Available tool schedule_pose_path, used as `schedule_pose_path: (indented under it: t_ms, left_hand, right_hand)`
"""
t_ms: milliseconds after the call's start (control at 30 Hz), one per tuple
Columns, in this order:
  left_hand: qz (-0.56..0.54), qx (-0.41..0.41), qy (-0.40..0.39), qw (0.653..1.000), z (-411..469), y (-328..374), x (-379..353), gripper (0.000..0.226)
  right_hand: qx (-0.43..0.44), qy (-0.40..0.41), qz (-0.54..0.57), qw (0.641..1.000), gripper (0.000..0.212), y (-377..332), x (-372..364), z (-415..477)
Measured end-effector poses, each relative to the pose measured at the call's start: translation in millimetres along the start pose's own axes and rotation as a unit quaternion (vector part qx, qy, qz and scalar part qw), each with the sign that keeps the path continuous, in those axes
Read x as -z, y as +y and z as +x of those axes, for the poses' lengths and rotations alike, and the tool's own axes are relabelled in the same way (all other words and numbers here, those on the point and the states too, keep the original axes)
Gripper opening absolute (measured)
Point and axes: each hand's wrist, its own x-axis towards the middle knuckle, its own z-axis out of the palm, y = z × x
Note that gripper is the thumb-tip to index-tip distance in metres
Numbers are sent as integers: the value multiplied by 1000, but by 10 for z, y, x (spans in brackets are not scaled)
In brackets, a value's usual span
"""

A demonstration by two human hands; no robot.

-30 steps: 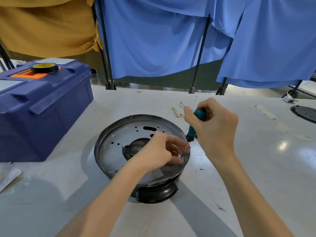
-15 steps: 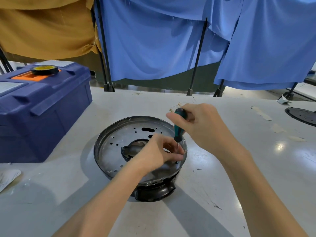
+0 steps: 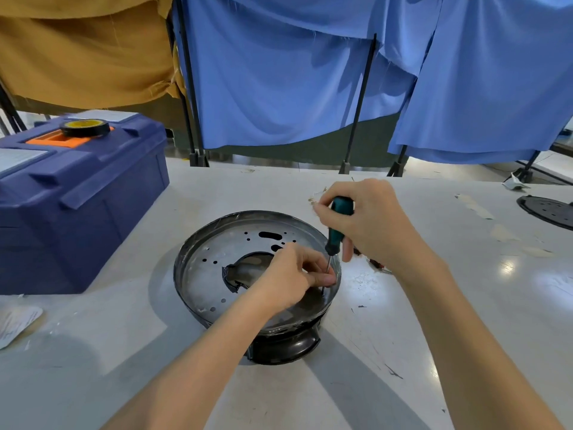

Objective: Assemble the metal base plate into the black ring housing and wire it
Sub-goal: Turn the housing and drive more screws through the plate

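A single head-worn wide-angle camera looks forward and down from close above the desk (image 3: 434, 321), with the blue curtains (image 3: 279, 88) hanging beyond its far edge.

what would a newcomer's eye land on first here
The two hands at centre: the right hand grips a teal-handled screwdriver held nearly upright. The left hand pinches its thin shaft near the tip, over the right edge of the metal base plate sitting in the black ring housing. To the left a big blue toolbox stands on the white table, a roll of tape on its lid.
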Motion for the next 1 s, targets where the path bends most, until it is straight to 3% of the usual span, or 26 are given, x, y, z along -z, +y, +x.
schedule_pose_path:
  t_ms: [67, 167, 233, 300, 367, 467, 533, 633, 700, 800, 900, 967, 1000]
  left_hand:
    - [-21, 2, 3, 1000, -1, 2, -3, 11]
    - [-86, -26, 15, 996, 19, 9, -7, 6]
    - [-85, -44, 14, 995, 28, 20, -8, 5]
    - [-86, -55, 16, 995, 32, 10, -15, 7]
    - [-109, -59, 20, 992, 26, -14, -11, 9]
    - [-116, -53, 14, 992, 14, -22, 2, 6]
    - [-113, -50, 8, 992, 20, 2, 2, 4]
    - [-141, -43, -2, 989, 28, 31, 9, 5]
    - [-152, -49, -4, 987, 25, 27, 23, 7]
    - [-147, -55, -5, 988, 21, 21, 20, 9]
    - [-137, -50, -10, 989, 24, 11, 30, 13]
    - [-136, -49, -17, 989, 25, 16, 30, 12]
    - [-136, -50, -19, 989, 26, 22, 28, 12]
  right_hand:
    - [-27, 36, -109, 993, 41, 29, -29, 27]
    - [-71, 76, -338, 935, 66, 55, 7, 29]
    - [-61, 78, -369, 924, 70, -14, 10, -4]
    - [-37, 53, -311, 948, 68, -57, -19, -16]
    - [-29, -14, -171, 985, 56, -106, 26, -3]
    - [-62, -93, -6, 994, 32, -86, 179, 22]
    - [-76, -58, 2, 995, 36, -43, 173, 19]
    - [-68, 43, -156, 984, 55, -6, -9, 66]
    - [-54, 64, -200, 976, 63, 9, -58, 79]
    - [-41, 15, -129, 991, 65, 10, 78, 54]
    - [-60, -55, 15, 997, 45, 23, 194, 7]
    - [-66, -31, 42, 996, 30, 36, 149, 8]
    - [-69, -3, 28, 997, 33, 31, 94, 21]
